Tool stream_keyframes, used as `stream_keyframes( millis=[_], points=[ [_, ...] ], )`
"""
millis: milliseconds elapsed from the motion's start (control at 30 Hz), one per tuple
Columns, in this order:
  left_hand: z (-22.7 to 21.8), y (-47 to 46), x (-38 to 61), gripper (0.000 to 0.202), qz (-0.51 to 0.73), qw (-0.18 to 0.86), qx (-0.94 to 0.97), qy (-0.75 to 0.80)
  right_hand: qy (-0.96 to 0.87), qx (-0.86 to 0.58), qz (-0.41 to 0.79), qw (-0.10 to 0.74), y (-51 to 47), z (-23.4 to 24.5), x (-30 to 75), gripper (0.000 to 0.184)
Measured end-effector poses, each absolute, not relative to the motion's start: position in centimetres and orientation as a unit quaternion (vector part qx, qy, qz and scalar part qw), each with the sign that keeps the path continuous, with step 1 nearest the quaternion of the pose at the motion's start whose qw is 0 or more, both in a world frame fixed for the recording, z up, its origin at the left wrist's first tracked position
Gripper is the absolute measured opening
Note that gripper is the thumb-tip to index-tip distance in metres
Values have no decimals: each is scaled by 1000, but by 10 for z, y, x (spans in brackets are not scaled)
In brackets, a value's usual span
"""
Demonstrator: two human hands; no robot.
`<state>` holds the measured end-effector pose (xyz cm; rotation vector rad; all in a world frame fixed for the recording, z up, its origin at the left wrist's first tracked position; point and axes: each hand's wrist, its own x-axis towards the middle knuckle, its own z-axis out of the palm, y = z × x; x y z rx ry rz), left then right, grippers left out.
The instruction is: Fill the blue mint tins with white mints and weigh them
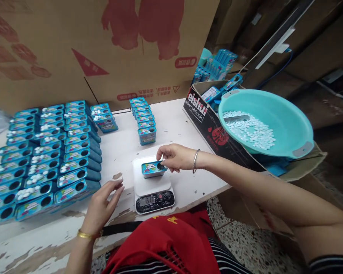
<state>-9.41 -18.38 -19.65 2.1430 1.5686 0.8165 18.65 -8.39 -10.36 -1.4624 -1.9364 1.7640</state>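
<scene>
A small blue tin [153,169] stands on the white platform of a digital scale [153,185] near the table's front edge. My right hand [173,156] hovers over the tin's right end, fingers pinched together at its round opening; what they hold is too small to make out. My left hand [103,207] rests open on the table to the left of the scale, fingers stretched toward it, holding nothing. The scale's display shows digits.
Rows of the same blue tins [45,152] cover the table's left side, with smaller stacks [144,120] behind the scale. A teal basin [267,123] of white tablets sits on a cardboard box [205,121] at right. A big carton [103,49] stands behind.
</scene>
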Motion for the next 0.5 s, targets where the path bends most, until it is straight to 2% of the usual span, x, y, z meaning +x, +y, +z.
stream_keyframes(
  millis=[67, 200, 300, 500],
  points=[
    [-197, -183, -93, 27, 284, 190, 755, 559, -626, -487, 600, 104, -84, -102, 188, 19],
    [-200, -181, -92, 28, 279, 204, 751, 563, -506, -458, 700, 211, -86, -102, 204, 8],
    [-202, -182, -93, 26, 278, 209, 750, 563, -405, -460, 741, 274, -89, -108, 223, 12],
    [-203, -180, -90, 26, 276, 219, 748, 562, -361, -485, 740, 293, -101, -119, 242, 14]
  ],
)
